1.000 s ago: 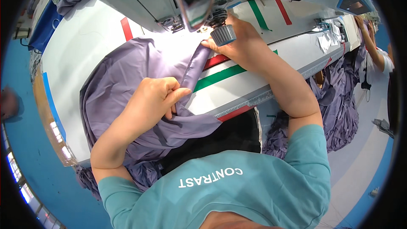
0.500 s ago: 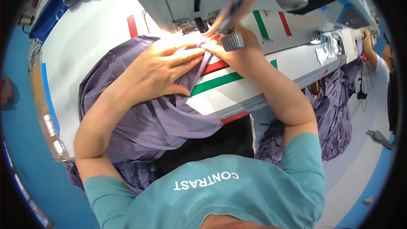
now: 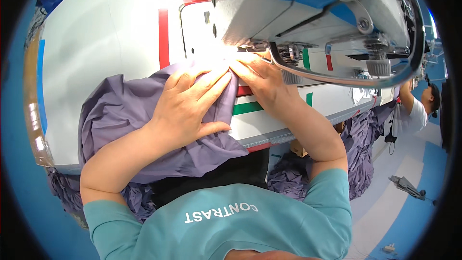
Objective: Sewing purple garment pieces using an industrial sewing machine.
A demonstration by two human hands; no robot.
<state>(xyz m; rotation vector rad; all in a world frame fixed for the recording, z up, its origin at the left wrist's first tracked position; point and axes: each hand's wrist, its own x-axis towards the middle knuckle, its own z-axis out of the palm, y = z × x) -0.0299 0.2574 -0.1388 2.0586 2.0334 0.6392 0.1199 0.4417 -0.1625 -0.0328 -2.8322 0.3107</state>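
Left hand (image 3: 187,103) lies flat, thumb spread, on lavender fabric (image 3: 120,110) atop the white sewing table (image 3: 106,38), presumably keeping it smooth near the sewing machine (image 3: 308,14); right hand (image 3: 269,84) at fabric's edge, pinch indeterminable in glare.

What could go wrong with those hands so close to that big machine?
The left hand and right hand reach close to the sewing machine, so one might get hurt. The bright glare there could make small details hard to see. And the purple cloth lies in loose folds, so a fold could perhaps get caught.
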